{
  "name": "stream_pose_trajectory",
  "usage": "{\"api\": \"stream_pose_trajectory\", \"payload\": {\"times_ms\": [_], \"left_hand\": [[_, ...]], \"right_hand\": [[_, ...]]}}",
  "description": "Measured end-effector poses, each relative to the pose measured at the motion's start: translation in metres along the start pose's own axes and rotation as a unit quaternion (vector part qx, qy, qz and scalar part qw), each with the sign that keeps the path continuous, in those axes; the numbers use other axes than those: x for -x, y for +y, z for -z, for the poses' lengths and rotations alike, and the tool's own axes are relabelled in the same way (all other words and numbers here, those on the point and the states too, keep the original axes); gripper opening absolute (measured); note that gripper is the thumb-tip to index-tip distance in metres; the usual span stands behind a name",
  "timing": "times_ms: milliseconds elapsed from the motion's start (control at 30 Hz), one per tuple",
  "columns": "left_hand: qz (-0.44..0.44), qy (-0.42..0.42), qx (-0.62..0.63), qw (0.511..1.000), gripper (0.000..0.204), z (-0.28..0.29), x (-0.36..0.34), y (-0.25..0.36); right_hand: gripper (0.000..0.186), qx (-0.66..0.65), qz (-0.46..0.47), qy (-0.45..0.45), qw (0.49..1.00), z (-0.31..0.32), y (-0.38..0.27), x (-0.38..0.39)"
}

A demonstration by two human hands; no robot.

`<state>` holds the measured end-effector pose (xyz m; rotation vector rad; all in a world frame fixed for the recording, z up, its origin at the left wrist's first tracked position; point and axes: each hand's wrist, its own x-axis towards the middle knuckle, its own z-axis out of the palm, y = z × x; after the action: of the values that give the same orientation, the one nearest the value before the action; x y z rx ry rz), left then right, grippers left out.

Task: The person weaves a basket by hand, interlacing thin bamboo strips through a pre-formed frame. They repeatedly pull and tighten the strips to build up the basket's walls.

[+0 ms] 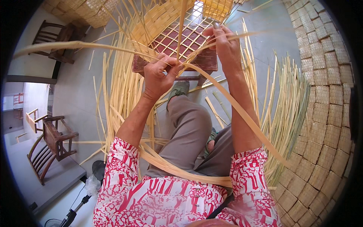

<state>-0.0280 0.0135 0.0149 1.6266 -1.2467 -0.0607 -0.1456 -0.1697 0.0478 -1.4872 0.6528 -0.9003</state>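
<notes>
A half-woven bamboo basket with an open lattice bottom rests on a dark red wooden stool in front of me. My left hand pinches bamboo strips at the basket's near corner, thumb against fingers. Higher and to the right, my right hand is closed on a thin bamboo strip that runs down to the same corner. From there a wide loose bamboo strip curves over my right forearm toward the lower right. Another long strip sticks out to the left.
Bundles of bamboo strips lie on the floor left and right. More strips cross my lap. Stacked woven pieces line the right side. Wooden chairs and a black fan stand are at left.
</notes>
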Motion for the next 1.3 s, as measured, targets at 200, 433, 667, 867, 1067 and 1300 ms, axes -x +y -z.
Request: {"api": "stream_pose_trajectory", "payload": {"times_ms": [200,433,667,867,1067,1300], "left_hand": [[0.002,0.024,0.015,1.0,0.012,-0.009,-0.002,-0.002],[-0.006,0.036,-0.01,0.999,0.013,-0.005,-0.001,-0.007],[0.001,0.056,0.018,0.998,0.012,-0.005,0.002,-0.009],[-0.02,0.079,0.019,0.997,0.014,-0.01,-0.004,-0.004],[-0.027,0.114,0.017,0.993,0.013,-0.009,-0.006,-0.003],[-0.017,0.143,-0.004,0.99,0.012,-0.008,-0.009,0.006]], "right_hand": [[0.029,-0.174,-0.113,0.094,0.974,0.019,-0.003,0.008],[0.028,-0.293,-0.148,0.119,0.937,0.025,0.005,0.008],[0.027,-0.202,-0.094,0.086,0.971,0.023,-0.005,0.017],[0.024,-0.346,-0.148,0.133,0.917,0.024,-0.007,0.012],[0.026,-0.367,-0.17,0.182,0.896,0.012,-0.024,0.019],[0.025,-0.34,-0.142,0.178,0.912,0.008,-0.032,0.032]]}}
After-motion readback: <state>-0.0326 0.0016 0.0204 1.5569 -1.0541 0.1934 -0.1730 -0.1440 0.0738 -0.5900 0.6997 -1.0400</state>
